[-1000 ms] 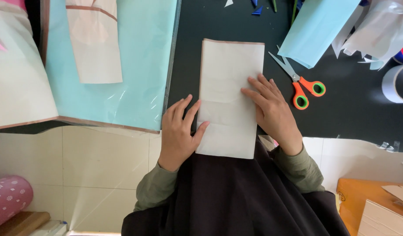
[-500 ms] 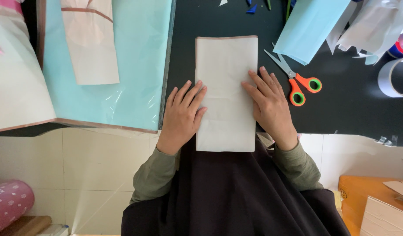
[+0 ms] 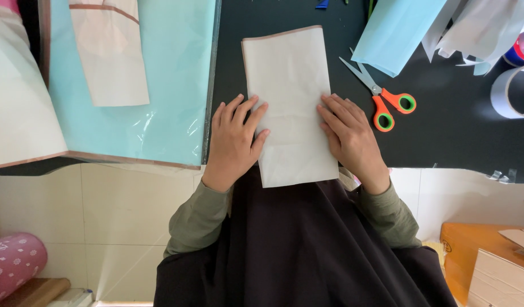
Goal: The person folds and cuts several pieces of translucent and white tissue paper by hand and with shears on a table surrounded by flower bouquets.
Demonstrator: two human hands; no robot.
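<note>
Folded white paper (image 3: 289, 102): lies flat on the dark bench (image 3: 444, 131), its near edge hanging just over the bench edge toward my lap. Left hand (image 3: 234, 139): fingers spread, pressing the left margin, no grip closed on anything. Right hand (image 3: 348, 136): flat on the right margin, likewise open. Risks: uneven pressure could, I judge, skew the sheet and spoil the crease; the overhanging end may slip off. Scissors (image 3: 381, 99): just beside my right hand, blades could snag the paper.

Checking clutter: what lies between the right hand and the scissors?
Only bare dark table separates the right hand from the scissors, in the head view.
</note>
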